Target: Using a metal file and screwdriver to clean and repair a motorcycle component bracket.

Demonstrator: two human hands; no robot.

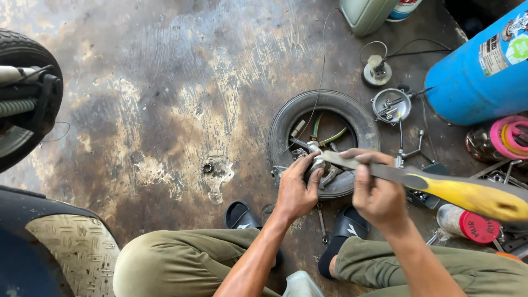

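Evidently my left hand (295, 190) clamps the metal part (317, 165) down on the small tyre (323, 143) to steady it, while my right hand (374, 192) is clenched on the yellow-handled file (429, 184) laid across it.

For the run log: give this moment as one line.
left hand: holds metal part | right hand: grips yellow-handled tool, tip on part | under: tyre

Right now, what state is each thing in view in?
Left hand: closed on the metal part, over the tyre.
Right hand: gripping the yellow-handled tool, tip against the part.
Small tyre: flat on the floor, hoses inside.
Blue cylinder: lying on its side.
Red-capped bottle: lying down, capped.
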